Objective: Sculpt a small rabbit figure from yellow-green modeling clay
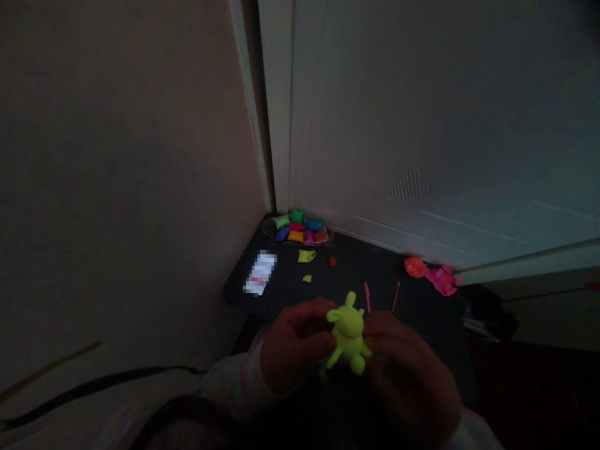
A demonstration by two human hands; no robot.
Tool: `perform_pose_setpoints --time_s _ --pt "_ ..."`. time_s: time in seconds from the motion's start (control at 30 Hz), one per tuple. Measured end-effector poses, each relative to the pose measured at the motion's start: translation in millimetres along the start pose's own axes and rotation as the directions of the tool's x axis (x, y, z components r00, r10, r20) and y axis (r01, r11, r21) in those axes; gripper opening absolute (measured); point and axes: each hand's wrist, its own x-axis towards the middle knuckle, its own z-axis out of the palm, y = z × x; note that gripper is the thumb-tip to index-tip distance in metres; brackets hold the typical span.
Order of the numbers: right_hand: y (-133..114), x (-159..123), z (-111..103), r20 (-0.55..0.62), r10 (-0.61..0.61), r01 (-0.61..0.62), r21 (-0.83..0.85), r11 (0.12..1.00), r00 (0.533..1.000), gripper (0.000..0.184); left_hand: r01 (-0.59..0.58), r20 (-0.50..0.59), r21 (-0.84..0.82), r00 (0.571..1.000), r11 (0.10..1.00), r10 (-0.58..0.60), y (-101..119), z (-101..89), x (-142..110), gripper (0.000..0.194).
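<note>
A yellow-green clay animal figure (pixel 349 331) with a round head, ears and small limbs is held up near the front of the dark table. My left hand (pixel 300 340) grips its left side between thumb and fingers. From the other side, the closed fingers of my right hand (pixel 412 369) press against its body and one limb. Beyond the hands lie a pink clay knife (pixel 367 297) and a thin pink modelling stick (pixel 396 296). A torn yellow clay packet (pixel 306 255), a small yellow scrap (pixel 307 279) and a red lump (pixel 332 261) lie farther back.
On the dark table (pixel 281 303), a clear tray (pixel 268 230) of several coloured clay packets stands in the back corner. A phone with a blurred screen (pixel 260 273) lies at the left. Orange (pixel 415 267) and pink (pixel 443 280) crumpled pieces sit at the right edge. Walls border the table.
</note>
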Motion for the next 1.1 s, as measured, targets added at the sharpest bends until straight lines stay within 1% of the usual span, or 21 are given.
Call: perform_pose_setpoints --time_s 0.07,0.13,0.2,0.27,0.37,0.43,0.5,0.67,0.8,1.1 --pt "1 -4 1 0.009 0.011 -0.011 0.008 1.000 1.000 0.032 -0.010 0.003 -0.025 1.000 1.000 0.010 0 -0.1 0 0.016" --pt "3 -8 2 0.003 0.024 -0.024 0.000 1.000 1.000 0.038 -0.044 -0.006 -0.049 0.999 0.998 0.043 0 -0.2 0 0.017" --pt "3 -12 3 -0.019 0.026 -0.027 -0.034 0.999 0.999 0.041 -0.087 -0.039 -0.056 0.996 0.995 0.085 1 -0.2 0 0.019" --pt "3 -14 3 -0.040 0.006 -0.010 -0.092 0.996 0.999 0.038 -0.110 -0.081 -0.039 0.991 0.993 0.107 0 0.1 1 0.020" --pt "2 -12 1 -0.056 -0.037 0.025 -0.204 0.979 0.998 0.024 -0.130 -0.164 0.013 0.978 0.991 0.130 -1 0.8 1 0.022" --pt "3 -10 1 -0.039 -0.065 0.052 -0.261 0.964 0.997 0.017 -0.126 -0.204 0.043 0.970 0.991 0.132 -2 1.1 1 0.022" --pt "5 -10 1 -0.015 -0.072 0.065 -0.285 0.956 0.997 0.015 -0.122 -0.225 0.065 0.965 0.990 0.134 -4 1.2 1 0.021" --pt "8 -14 4 -0.038 -0.032 0.020 -0.291 0.957 0.999 0.017 -0.102 -0.267 0.084 0.956 0.991 0.120 -4 2.2 1 0.021" --pt "8 -15 6 -0.036 -0.039 0.027 -0.286 0.958 0.999 0.018 -0.085 -0.283 0.107 0.952 0.991 0.112 -4 3.7 1 0.020" --pt "10 -14 10 -0.050 -0.026 0.012 -0.257 0.966 0.998 0.017 -0.093 -0.277 0.097 0.954 0.991 0.117 -6 2.0 2 0.020"
